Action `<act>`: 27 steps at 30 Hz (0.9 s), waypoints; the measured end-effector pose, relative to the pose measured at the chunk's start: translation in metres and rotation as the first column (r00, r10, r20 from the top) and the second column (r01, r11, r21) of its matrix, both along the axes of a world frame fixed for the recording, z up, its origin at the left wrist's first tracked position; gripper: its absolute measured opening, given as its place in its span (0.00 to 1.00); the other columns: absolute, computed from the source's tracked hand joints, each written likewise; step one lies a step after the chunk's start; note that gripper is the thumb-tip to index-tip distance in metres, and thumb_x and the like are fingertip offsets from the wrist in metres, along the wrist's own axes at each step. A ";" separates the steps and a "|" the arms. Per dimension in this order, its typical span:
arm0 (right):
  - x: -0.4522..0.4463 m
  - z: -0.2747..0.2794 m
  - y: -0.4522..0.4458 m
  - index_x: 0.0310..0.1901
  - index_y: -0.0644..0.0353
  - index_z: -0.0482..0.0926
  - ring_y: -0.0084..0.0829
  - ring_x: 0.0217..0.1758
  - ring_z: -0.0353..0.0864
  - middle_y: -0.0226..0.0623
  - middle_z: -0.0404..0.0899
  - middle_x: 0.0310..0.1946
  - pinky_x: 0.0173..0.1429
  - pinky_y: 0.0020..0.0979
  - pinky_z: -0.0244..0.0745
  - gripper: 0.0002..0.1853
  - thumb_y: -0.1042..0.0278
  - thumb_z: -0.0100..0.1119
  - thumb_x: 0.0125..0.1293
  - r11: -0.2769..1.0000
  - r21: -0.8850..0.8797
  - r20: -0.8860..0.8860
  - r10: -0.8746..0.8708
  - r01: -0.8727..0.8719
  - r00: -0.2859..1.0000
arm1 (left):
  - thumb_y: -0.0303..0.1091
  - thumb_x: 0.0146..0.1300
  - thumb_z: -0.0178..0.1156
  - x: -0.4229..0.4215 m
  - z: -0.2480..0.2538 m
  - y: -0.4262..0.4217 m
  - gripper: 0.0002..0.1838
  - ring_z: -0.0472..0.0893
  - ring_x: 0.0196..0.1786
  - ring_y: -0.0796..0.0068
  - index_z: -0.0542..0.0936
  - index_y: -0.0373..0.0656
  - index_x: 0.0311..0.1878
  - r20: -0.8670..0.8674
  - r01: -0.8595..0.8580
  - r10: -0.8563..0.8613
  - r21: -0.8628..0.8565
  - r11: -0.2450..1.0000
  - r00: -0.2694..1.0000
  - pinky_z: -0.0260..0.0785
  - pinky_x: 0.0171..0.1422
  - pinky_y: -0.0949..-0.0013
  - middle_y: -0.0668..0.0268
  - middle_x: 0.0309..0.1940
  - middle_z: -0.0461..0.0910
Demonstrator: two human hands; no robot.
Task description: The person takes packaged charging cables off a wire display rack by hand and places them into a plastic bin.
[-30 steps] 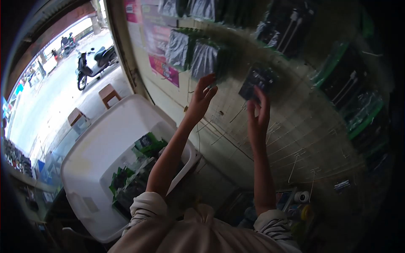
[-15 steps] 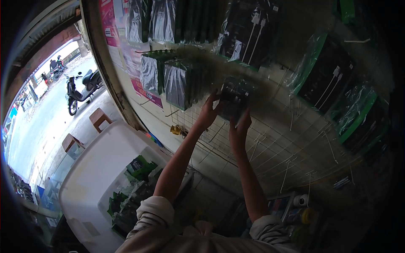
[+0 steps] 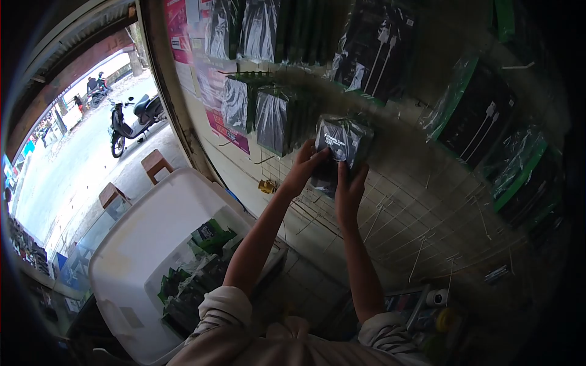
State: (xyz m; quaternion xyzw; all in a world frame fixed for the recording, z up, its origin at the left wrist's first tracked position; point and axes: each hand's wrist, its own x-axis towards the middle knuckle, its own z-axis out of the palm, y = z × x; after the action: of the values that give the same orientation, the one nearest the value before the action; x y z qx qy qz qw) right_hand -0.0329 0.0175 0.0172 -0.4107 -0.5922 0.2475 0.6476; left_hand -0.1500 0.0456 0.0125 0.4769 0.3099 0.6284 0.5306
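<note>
Between both hands, up against the wire wall rack, is a black plastic-wrapped package (image 3: 345, 139) with small white print on its front. My left hand (image 3: 305, 166) grips its left side, thumb lying across the front. The lower right part is held by my right hand (image 3: 350, 190), thumb pointing up over the face. Just left of it hangs a row of similar dark packages (image 3: 273, 119) in shiny clear plastic. Above hangs a larger cable package (image 3: 377, 52) with white cables pictured on it. Whether the held package hangs on a hook, I cannot tell.
A white plastic tub (image 3: 131, 256) at lower left holds several green-and-black packages (image 3: 210, 236). Thin hooks stick out from the wire grid (image 3: 397, 213). More cable packages (image 3: 479, 122) hang at right. Outside stand wooden stools (image 3: 157, 165) and a parked scooter (image 3: 135, 122).
The held package now catches light, and its white print shows clearly. My left thumb has come across its front. The whole view has shifted slightly, with the scene sliding right.
</note>
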 end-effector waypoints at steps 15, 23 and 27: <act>-0.038 0.028 -0.072 0.49 0.66 0.59 0.34 0.41 0.73 0.48 0.71 0.39 0.43 0.30 0.67 0.19 0.65 0.50 0.61 0.979 0.107 0.030 0.168 -0.171 0.985 | 0.33 0.57 0.56 -0.035 0.037 -0.108 0.21 0.73 0.40 0.81 0.61 0.40 0.51 0.081 -0.263 0.258 0.057 0.963 0.963 0.65 0.44 0.78 0.64 0.39 0.73; -0.109 -0.015 -0.105 0.57 0.62 0.49 0.30 0.46 0.69 0.47 0.65 0.42 0.45 0.27 0.67 0.25 0.68 0.47 0.62 0.784 -0.017 -0.011 0.620 -0.620 0.785 | 0.26 0.54 0.57 -0.084 -0.022 -0.179 0.25 0.73 0.44 0.72 0.57 0.40 0.54 0.040 -0.733 0.732 0.072 0.677 0.680 0.70 0.41 0.74 0.58 0.42 0.69; -0.151 -0.081 -0.091 0.57 0.64 0.49 0.41 0.46 0.70 0.52 0.65 0.42 0.49 0.36 0.66 0.27 0.71 0.49 0.59 0.702 -0.214 0.185 0.712 -0.679 0.678 | 0.24 0.54 0.55 -0.118 -0.104 -0.193 0.24 0.75 0.42 0.69 0.58 0.39 0.53 -0.191 -0.885 0.866 -0.045 0.463 0.463 0.70 0.41 0.72 0.55 0.41 0.70</act>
State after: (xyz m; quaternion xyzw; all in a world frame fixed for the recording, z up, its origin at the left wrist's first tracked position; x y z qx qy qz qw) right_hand -0.1835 -0.0735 -0.0636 -0.2230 -0.7643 0.4578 0.3955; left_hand -0.2681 -0.1477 -0.0919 0.2549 0.5898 0.7533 0.1406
